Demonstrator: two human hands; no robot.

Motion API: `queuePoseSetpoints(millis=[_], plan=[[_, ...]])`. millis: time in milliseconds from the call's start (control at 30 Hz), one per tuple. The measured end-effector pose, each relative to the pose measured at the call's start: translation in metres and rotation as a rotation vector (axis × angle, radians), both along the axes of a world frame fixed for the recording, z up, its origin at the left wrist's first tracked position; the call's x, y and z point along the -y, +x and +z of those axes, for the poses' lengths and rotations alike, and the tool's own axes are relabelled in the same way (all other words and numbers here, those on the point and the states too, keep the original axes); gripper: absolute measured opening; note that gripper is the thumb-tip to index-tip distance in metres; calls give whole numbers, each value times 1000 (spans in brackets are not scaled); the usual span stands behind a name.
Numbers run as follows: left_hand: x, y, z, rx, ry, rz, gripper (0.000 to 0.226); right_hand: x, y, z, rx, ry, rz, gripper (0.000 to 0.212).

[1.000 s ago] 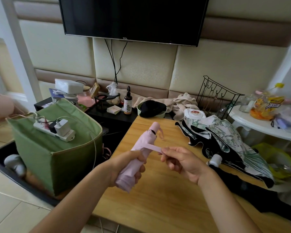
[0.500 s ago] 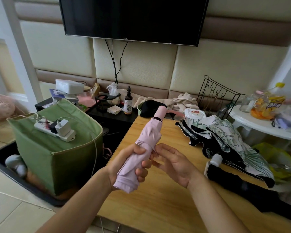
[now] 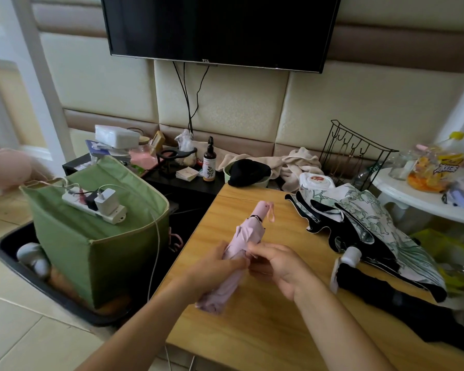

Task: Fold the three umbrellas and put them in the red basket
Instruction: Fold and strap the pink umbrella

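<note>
A folded pale pink umbrella [image 3: 248, 232] is held over the wooden table [image 3: 265, 325], handle pointing away from me. My left hand [image 3: 214, 269] grips its middle from the left. My right hand [image 3: 277, 266] pinches at the wrapped fabric right beside the left thumb. A white umbrella with green leaf print and black lining [image 3: 364, 226] lies loosely spread on the table's right side. A black umbrella with a white handle [image 3: 381, 287] lies in front of it. No red basket is in view.
A green fabric box [image 3: 91, 242] carrying a power strip [image 3: 94, 206] stands in a black tray [image 3: 8, 253] on the floor to the left. A black side table with bottles, a wire rack [image 3: 351, 153] and a white round table [image 3: 423, 199] stand behind.
The strap that my right hand held stretched out one second ago is now wound round the umbrella. The umbrella has dropped lower and both hands have closed in on its middle.
</note>
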State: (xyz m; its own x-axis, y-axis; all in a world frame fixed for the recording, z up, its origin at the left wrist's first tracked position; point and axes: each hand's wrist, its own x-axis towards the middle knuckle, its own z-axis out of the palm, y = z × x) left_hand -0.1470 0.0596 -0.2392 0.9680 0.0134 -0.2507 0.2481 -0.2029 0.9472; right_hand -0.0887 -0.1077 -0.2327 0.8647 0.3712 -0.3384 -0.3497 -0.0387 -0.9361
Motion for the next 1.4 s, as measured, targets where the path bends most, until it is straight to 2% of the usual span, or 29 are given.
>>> queuePoseSetpoints(millis=[100,167,300,433,567,733,933,1067,1167,1300,1367,1400], plan=[[1,1,5,-35,-118,-14,54,8,5,6,-122,80,56,17],[4,2,8,-40,-163,-23,53,8,6,6,-137,111,60,18],[8,2,12,-22,-194,-14,33,2,4,2,-95,101,24,21],[8,2,9,-16,-156,-21,36,0,4,0,-45,43,-6,15],[7,-4,7,45,38,2,47,-6,3,-8,-19,-8,-28,23],[8,-5,8,50,-5,-27,29,-8,-1,-9,57,-40,-65,29],[9,-10,17,38,-121,-45,33,-4,-5,-7,131,-2,-43,43],[14,-13,27,35,-267,-71,51,-9,-8,-8,174,165,-32,71],[18,-12,31,31,-321,-36,61,-14,-8,-10,131,271,-13,64],[17,-13,35,58,-351,27,50,-7,-5,-6,90,324,-15,53],[19,-13,31,140,-255,64,37,-3,-4,1,83,317,-29,57],[22,-13,26,186,-128,91,37,-3,-5,5,85,302,-40,55]])
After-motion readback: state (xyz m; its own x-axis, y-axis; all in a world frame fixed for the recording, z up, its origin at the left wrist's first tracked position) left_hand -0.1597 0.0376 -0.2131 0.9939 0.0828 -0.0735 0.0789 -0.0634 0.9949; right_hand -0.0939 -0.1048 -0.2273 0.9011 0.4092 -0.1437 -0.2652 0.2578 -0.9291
